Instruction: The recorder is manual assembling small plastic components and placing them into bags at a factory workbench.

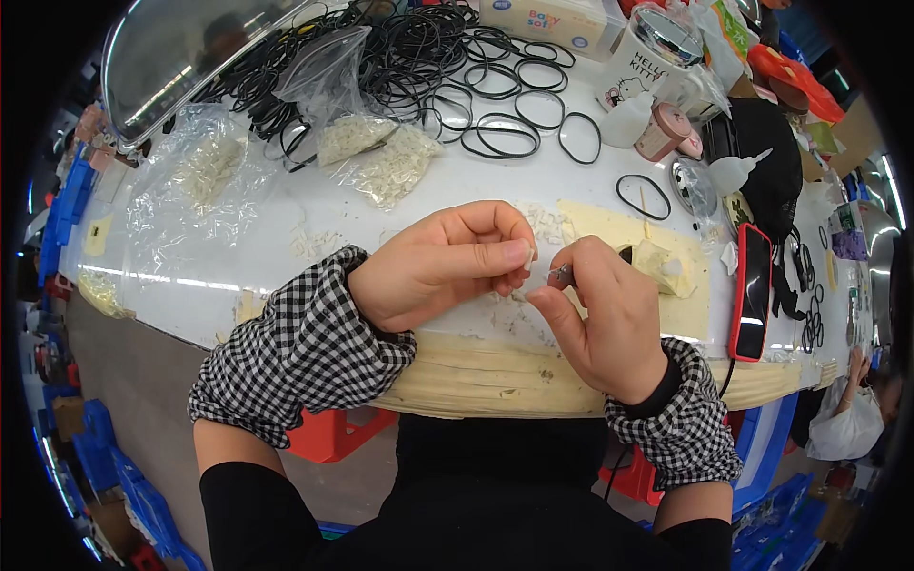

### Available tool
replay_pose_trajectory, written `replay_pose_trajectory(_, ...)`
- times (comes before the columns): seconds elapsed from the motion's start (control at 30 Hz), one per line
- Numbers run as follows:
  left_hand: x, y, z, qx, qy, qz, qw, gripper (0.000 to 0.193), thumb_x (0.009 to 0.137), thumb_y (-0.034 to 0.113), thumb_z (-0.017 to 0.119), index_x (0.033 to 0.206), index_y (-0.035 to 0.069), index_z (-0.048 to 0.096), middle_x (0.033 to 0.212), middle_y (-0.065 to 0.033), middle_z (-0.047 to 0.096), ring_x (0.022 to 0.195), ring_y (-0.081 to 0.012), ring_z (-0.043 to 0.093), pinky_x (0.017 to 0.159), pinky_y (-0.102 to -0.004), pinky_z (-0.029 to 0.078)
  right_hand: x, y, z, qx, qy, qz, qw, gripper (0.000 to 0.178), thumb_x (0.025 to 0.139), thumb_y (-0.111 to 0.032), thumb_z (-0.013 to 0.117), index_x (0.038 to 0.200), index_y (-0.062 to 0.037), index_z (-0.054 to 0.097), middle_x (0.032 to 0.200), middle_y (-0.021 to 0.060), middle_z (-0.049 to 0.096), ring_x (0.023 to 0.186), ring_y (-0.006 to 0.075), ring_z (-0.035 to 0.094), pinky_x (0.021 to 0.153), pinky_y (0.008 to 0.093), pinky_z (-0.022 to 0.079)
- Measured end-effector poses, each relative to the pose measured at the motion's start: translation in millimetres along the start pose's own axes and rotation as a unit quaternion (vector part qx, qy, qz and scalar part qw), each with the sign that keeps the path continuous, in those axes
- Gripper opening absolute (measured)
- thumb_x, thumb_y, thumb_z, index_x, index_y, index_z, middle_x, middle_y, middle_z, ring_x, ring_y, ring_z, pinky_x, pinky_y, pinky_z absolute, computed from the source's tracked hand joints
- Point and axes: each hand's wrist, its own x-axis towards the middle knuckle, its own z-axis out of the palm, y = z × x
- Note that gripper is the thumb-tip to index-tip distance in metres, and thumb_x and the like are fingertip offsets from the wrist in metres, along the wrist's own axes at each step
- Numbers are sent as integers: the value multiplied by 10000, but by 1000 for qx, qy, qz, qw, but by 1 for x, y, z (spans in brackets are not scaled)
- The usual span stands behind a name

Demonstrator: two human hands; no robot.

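Observation:
My left hand [433,266] is closed, with a small whitish piece [529,258] pinched between thumb and forefinger. Just to its right, my right hand [611,319] is curled around a small dark metallic item [562,274]; most of it is hidden by the fingers, so its kind cannot be made out. The two hands are close but apart, above the table's near edge. Loose whitish bits [550,225] lie on the table behind the fingertips. Farther back sits an open clear bag [386,169] of similar small pale pieces.
Black rubber rings [500,136] and a tangled heap of them [409,48] cover the back. Another clear bag [205,176] lies left. At right are a red-cased phone [752,293], a yellow tape-covered block [662,266], a white mug [633,71] and squeeze bottles [733,173].

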Motion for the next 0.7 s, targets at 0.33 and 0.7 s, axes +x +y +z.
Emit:
replay_pose_trajectory(0.33, 0, -1, 2, -14, 2, -30, 999, 134, 940, 193, 584, 993, 69, 582, 888, 19, 554, 835, -76, 513, 817, -240, 421, 2, -2, 1, -79, 10, 19, 997, 342, 858, -373, 642, 788, -71, 496, 671, 53, 490, 522, 225, 545, 442, 327, 418)
replay_pose_trajectory(0.7, -1, 0, 0, 19, -4, -12, 1000, 141, 933, 181, 594, 981, 49, 585, 878, 6, 581, 817, -73, 528, 781, -228, 432, 2, -1, 0, -72, -4, 8, 997, 321, 866, -356, 632, 792, -70, 506, 681, 56, 500, 539, 236, 548, 453, 333, 426)
